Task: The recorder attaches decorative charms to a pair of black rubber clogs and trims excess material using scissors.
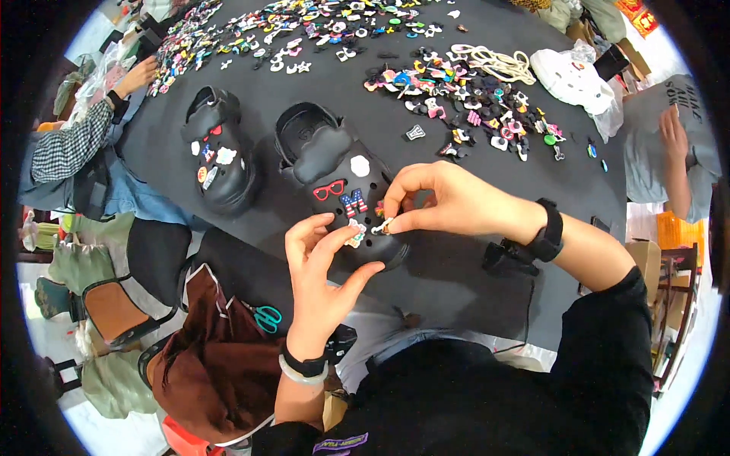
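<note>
1. Pinched between thumb and forefinger of the right hand (460, 201), a small white charm (379, 228) sits at the toe of a black foam clog (334, 159); I see those fingertips together on it.
2. On the left hand (319, 281), I see thumb and forefinger spread apart. The forefinger's tip touches a multicoloured charm (356, 237) on the toe, and the thumb lies by the toe's edge; I cannot tell whether it presses.
3. I have this clog on a matte black table (456, 292), directly before the wearer, heel strap pointing away. Above the fingers it carries a stars-and-stripes letter-shaped charm (353, 203), a red glasses-shaped charm (329, 189) and a white cloud-shaped charm (360, 166).
4. To its left I see a second black foam clog (228, 186), also decorated, standing apart.
5. Beyond the right hand I get a heap of mixed colourful charms (494, 114), with a coiled cream cord (494, 64) just behind it.
6. At far left, I make out another person's hand (139, 76) at the edge of a larger spread of charms (304, 26).
</note>
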A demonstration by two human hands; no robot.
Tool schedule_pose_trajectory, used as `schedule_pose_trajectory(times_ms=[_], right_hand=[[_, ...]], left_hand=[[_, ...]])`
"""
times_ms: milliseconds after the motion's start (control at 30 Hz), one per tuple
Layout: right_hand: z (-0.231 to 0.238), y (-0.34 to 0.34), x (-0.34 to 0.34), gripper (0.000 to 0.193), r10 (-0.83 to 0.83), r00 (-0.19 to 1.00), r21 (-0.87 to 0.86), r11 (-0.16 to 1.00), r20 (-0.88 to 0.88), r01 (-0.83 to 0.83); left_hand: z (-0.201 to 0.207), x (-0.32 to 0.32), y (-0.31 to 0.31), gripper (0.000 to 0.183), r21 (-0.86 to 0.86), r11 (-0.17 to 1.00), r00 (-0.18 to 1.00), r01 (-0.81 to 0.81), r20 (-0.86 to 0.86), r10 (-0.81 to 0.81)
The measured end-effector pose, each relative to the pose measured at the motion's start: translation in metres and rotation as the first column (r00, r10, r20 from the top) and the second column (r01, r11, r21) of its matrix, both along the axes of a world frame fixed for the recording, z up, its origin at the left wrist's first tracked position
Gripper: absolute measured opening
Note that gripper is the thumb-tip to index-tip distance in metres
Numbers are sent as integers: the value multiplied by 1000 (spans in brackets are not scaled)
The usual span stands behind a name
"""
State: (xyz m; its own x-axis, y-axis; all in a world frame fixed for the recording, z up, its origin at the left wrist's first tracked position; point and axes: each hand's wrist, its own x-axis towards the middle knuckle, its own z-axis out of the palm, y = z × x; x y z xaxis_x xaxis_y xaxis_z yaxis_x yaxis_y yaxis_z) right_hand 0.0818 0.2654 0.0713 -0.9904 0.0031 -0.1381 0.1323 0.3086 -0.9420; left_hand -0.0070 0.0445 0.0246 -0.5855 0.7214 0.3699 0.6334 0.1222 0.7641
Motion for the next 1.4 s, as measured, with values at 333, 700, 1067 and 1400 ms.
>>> schedule_pose_trajectory(times_ms=[333,700,1067,1400], right_hand=[[7,-17,-3,16,105,994,145,984,-11,-102],[-5,-31,7,22,-26,977,220,973,-212,73],[2,-25,-2,19,-36,999,115,993,10,34],[13,-25,-17,20,26,995,246,968,99,-50]], left_hand=[[21,-24,0,40,-81,979,976,187,124,-177],[20,-25,1,32,-72,980,982,188,24,-187],[9,-23,4,31,12,994,994,109,-4,-109],[7,-37,0,36,36,969,965,246,85,-249]])
